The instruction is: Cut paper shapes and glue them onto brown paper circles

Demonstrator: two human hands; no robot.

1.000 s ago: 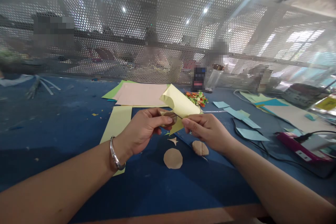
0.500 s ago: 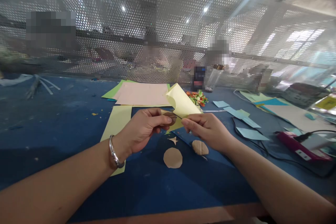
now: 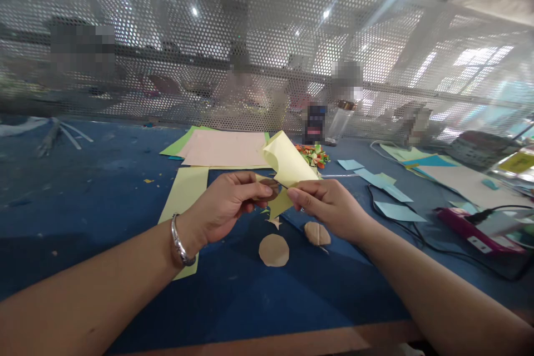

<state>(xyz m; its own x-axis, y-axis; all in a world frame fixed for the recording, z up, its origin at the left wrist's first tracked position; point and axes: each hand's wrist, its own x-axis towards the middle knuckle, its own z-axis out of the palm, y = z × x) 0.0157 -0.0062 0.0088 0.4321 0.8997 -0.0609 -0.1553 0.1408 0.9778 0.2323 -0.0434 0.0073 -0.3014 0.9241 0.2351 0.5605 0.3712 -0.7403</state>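
Observation:
A round brown cardboard disc (image 3: pixel 269 184) is pinched between the thumb and fingers of my left hand (image 3: pixel 233 200), with a bit of yellow paper behind it. My right hand (image 3: pixel 323 203) is closed at the edge of a curled sheet of yellow paper (image 3: pixel 292 158), which rises between the hands. A thin dark sliver shows between my fingertips; I cannot make out what it is. Below lie a flat tan disc (image 3: pixel 274 250), a small pointed paper scrap (image 3: pixel 275 223) and a rounded piece of brown cardboard (image 3: pixel 317 233).
Pink paper (image 3: pixel 229 147) lies over green sheets at the back. A yellow strip (image 3: pixel 183 189) passes beneath my left wrist. Colourful scraps (image 3: pixel 315 157), a phone (image 3: pixel 314 122) and a clear bottle (image 3: pixel 337 125) stand behind. Blue paper pieces (image 3: pixel 398 211) and a magenta power strip (image 3: pixel 478 233) are rightward.
More of the yellow paper hangs below and between my hands, partly over the pointed scrap. The hands and cardboard disc stay almost in place; the view has shifted slightly.

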